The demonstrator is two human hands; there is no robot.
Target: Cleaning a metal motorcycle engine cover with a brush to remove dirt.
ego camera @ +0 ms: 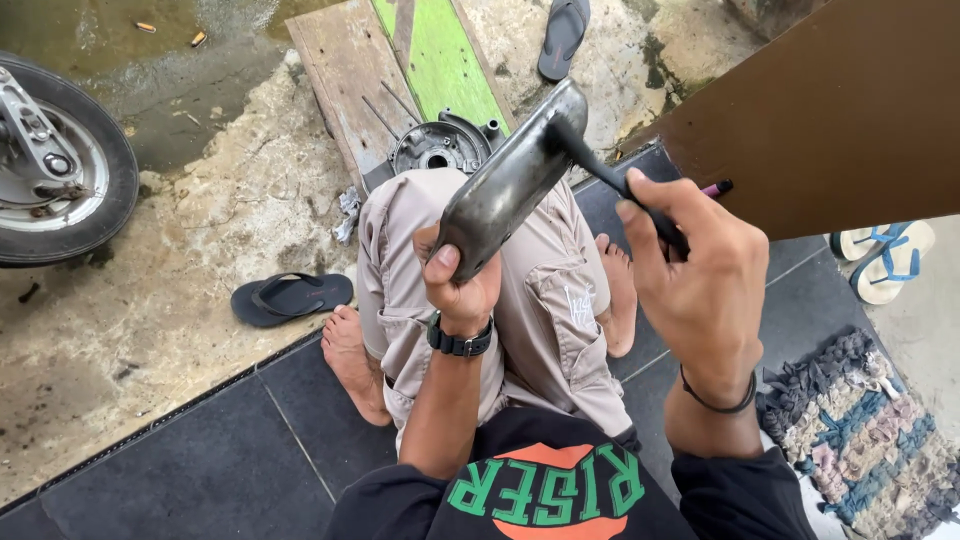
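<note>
We were mid-clean on a curved grey metal part (pixel 510 180), held up over our lap above the khaki trousers (pixel 545 300). Left hand (pixel 458 285) was clamped shut around the part's lower end, thumb on top, wrist with the black watch (pixel 460 342) bent upward, forearm rising from the lap. Right hand (pixel 695 285) was closed tight on the handle of a thin dark brush (pixel 615 185), knuckles up, index finger stretched along the handle, brush head pressed against the upper end of the part. Looked like a scrubbing step to us, not finished. Next move probably called for short strokes down the curved face while the left hand kept the part steady and turned it. A round brake plate (pixel 437 148) lay on the wooden plank (pixel 345 70) ahead; a motorcycle wheel (pixel 60 165) stood at far left.
</note>
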